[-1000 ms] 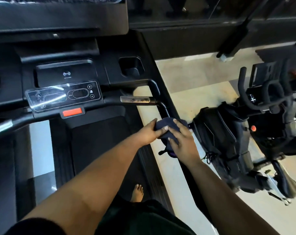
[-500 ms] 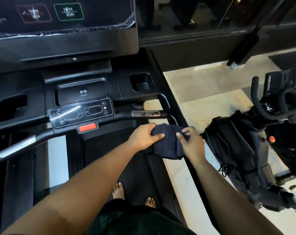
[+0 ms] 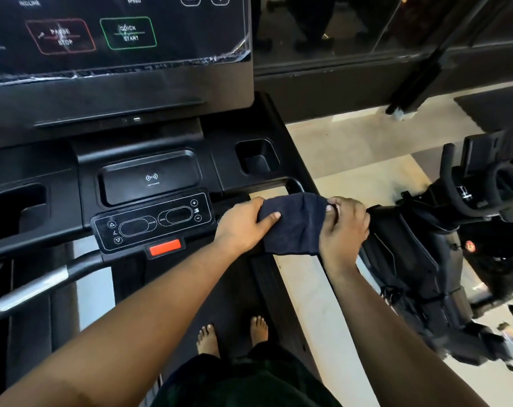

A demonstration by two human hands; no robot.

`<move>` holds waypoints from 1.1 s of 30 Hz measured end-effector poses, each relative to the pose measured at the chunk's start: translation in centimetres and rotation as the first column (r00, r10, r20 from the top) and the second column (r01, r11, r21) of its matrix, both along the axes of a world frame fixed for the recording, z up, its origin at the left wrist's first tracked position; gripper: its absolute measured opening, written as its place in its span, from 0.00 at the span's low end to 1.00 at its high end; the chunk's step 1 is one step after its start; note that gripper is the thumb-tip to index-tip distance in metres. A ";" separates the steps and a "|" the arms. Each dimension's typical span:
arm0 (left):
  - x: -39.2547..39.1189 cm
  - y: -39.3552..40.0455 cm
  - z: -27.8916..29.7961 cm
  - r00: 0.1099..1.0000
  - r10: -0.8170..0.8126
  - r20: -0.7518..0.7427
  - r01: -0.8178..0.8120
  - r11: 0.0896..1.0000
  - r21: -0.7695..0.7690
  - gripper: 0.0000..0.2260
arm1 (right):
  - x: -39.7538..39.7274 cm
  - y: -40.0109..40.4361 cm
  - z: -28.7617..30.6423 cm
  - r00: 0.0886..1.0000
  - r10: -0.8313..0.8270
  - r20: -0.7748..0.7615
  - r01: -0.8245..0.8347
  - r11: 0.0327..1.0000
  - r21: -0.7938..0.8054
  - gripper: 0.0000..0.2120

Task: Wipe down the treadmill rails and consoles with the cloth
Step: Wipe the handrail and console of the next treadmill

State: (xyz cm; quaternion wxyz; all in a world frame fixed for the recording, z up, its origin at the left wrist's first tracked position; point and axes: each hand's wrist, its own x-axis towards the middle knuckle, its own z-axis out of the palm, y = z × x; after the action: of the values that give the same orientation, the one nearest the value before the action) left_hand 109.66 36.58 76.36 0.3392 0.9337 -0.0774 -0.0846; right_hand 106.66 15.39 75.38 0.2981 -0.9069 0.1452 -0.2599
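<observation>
**Both hands on the cloth at the treadmill's right rail**

A person stands barefoot on the treadmill belt [image 3: 226, 295], facing the console [image 3: 149, 177]. The dark cloth [image 3: 293, 224] is stretched between the two hands at the right edge of the treadmill, just in front of the console's right end, where the right rail [image 3: 293, 185] curves out from under the cup holder [image 3: 256, 157]. The rail's loop shows just above the cloth; whether the cloth rests on the rail below cannot be told.

The left hand [image 3: 243, 224] grips the cloth's left end — fingers curled over the top, thumb laid across the front of the fabric. The right hand [image 3: 344, 227] pinches the cloth's upper right corner with curled fingers, while the lower part of the cloth hangs down beside its palm.

Left of the hands, on the console's near edge, sits a small control panel [image 3: 152, 221] with arrow and plus-minus buttons, and under it a red stop tab [image 3: 165, 247]. Behind the panel lies a charging tray [image 3: 149, 176]. The big screen [image 3: 114, 30] fills the far side, showing "QUICK START" in green and "PAUSE STOP" in red. The left rail [image 3: 41, 286] runs off toward the near left corner.

Right of the treadmill, across a strip of pale floor [image 3: 305, 304], stands a black exercise bike [image 3: 443, 259] — close beside the right hand.
</observation>
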 end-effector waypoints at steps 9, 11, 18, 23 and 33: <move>-0.1 4.7 -1.7 0.961 -0.254 0.110 0.079 0.632 0.771 0.43 | 6.7 4.4 -3.8 0.529 0.488 -0.695 -0.821 0.502 -0.272 0.48; -0.6 6.2 -1.3 0.959 -0.277 0.066 0.098 0.538 0.837 0.44 | 9.7 5.5 -2.3 0.402 0.546 -0.735 -0.904 0.366 -0.222 0.43; -1.2 7.4 -1.5 0.958 -0.285 0.033 0.116 0.492 0.863 0.52 | 3.3 9.2 -6.9 0.679 0.529 -0.509 -0.734 0.504 -0.455 0.38; -0.7 6.9 -1.4 0.971 -0.237 0.040 0.083 0.487 0.870 0.55 | 10.1 8.9 -2.3 0.343 0.594 -0.728 -0.929 0.328 -0.170 0.39; -0.7 6.8 -1.7 0.965 -0.263 0.005 0.110 0.419 0.901 0.52 | 9.0 6.5 -3.1 0.429 0.529 -0.732 -0.882 0.420 -0.213 0.36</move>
State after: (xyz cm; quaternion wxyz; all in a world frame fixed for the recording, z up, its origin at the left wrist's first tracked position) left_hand 108.97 43.35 74.67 -0.2229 0.9600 -0.1487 -0.0817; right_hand 115.62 21.91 72.32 0.0362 -0.9471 -0.2813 0.1504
